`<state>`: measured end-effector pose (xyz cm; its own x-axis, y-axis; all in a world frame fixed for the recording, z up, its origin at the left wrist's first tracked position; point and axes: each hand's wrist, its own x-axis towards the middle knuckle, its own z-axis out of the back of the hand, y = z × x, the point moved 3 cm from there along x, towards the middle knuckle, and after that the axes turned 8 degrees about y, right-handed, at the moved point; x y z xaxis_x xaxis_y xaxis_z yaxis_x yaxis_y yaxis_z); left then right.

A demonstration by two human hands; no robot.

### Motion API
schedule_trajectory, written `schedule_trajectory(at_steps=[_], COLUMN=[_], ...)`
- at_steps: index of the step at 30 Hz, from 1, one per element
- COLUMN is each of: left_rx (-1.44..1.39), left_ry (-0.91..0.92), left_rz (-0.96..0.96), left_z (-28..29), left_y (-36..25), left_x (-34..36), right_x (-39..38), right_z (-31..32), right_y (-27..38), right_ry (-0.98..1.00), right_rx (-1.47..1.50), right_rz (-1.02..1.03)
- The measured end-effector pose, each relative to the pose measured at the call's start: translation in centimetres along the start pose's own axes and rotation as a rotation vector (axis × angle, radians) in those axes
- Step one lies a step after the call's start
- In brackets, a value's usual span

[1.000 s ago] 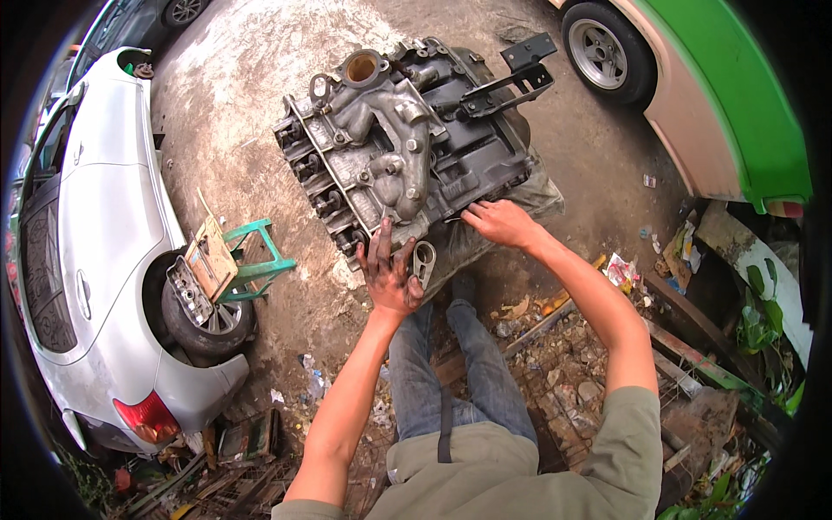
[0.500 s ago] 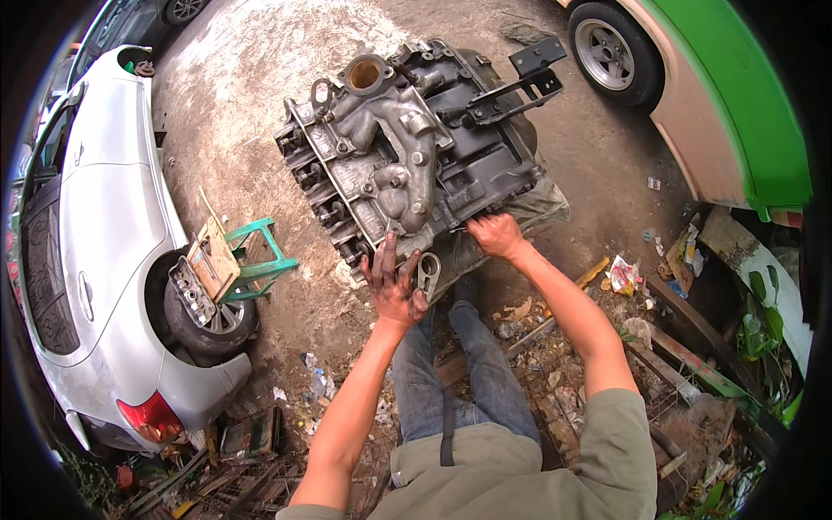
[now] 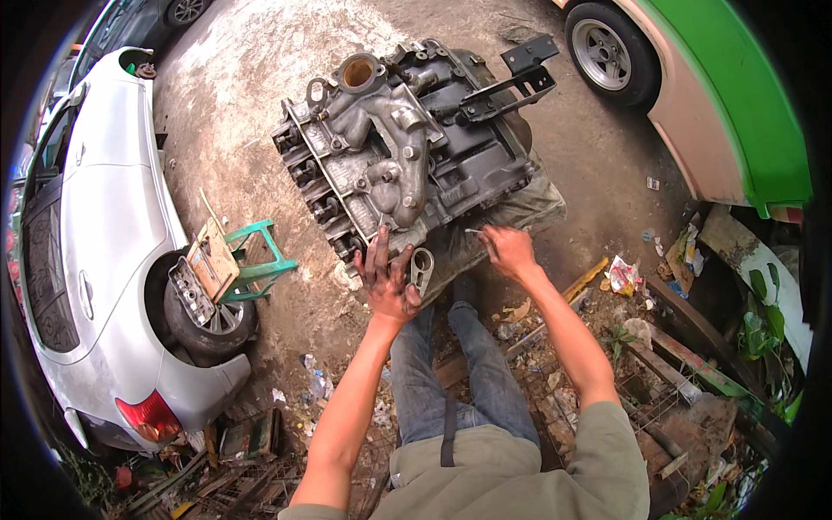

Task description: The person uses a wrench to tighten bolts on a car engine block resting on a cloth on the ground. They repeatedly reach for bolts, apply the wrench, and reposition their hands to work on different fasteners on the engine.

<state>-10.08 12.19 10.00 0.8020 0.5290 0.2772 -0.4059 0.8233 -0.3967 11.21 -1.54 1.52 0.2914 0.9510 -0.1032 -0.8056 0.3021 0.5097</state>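
A car engine (image 3: 468, 165) stands before me on a cloth-like sheet (image 3: 542, 208). On its upper left side lies a grey metal intake manifold (image 3: 403, 165) with a round opening (image 3: 357, 73). My left hand (image 3: 388, 282), fingers spread and dirty at the tips, rests on the engine's near corner beside a metal lifting eye (image 3: 422, 267). To its right, apart from the engine's near edge, my right hand (image 3: 510, 251) pinches a small, thin, light-coloured piece (image 3: 473, 231). Its exact kind is too small to make out.
At left stands a silver car (image 3: 113, 208), with a green stool (image 3: 260, 251) and a metal part (image 3: 192, 295) near its wheel. A green and beige vehicle (image 3: 719, 113) is at right. Scrap wood (image 3: 659, 373) and litter (image 3: 622, 276) lie near my legs.
My right hand has drawn back from the engine's near side, and the thin piece now shows in its fingers. My left hand stays on the engine's corner with slightly shifted fingers.
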Motion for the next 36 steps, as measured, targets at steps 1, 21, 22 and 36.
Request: schedule_trajectory(at_steps=[1,21,22,36], left_rx=[-0.004,-0.004,-0.008,-0.021], left_ry=[0.012,-0.019,-0.018,-0.022], left_rz=[0.007,0.001,0.003,-0.015], left_z=[-0.1,-0.2,-0.2,-0.4], left_y=[-0.1,0.0,0.0,0.2], left_x=[0.0,0.0,-0.1,-0.1], right_x=[-0.4,3.9,4.2,4.6], right_z=[0.6,4.0,3.9,3.8], right_y=[-0.2,6.0,6.1,4.3], right_ry=[0.050,0.197,0.203,0.245], right_rx=[-0.045,-0.352,-0.365,-0.652], right_rz=[-0.108,-0.209,-0.194,0.215])
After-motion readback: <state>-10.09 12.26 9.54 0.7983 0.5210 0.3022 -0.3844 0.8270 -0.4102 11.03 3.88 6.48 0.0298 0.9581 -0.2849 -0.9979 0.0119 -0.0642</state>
